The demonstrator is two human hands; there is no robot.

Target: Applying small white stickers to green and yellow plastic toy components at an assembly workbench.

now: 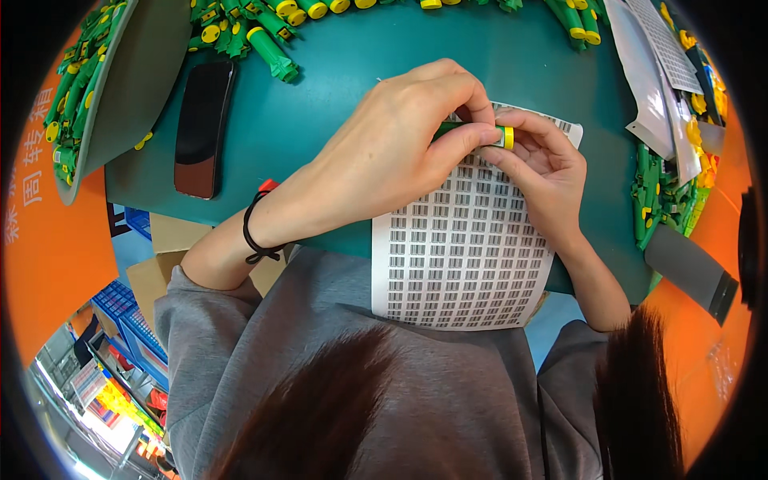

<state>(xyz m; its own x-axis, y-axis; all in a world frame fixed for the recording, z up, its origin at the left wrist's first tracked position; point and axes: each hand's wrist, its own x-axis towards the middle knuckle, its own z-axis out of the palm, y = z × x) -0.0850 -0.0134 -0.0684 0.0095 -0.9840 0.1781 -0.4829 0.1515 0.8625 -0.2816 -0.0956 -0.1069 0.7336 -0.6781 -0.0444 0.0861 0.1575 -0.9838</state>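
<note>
Over the teal work mat, my left hand (392, 148) is closed around a small green plastic tube with a yellow end (509, 138). Its thumb presses on the side near that yellow end, where a small pale patch shows. From the other side, my right hand (550, 172) curls its thumb and fingers about the yellow end. Most of the green body is hidden by my left fingers. Under both hands lies a white sheet of small barcode labels (460, 280), its near edge against my grey top.
A black phone (205, 132) lies at the left. Beside it stands a grey bin wall (148, 72) with many green-and-yellow parts (76, 104). More green tubes (272, 54) are heaped along the far edge. To the right are further sheets (644, 76) and a parts pile (660, 196).
</note>
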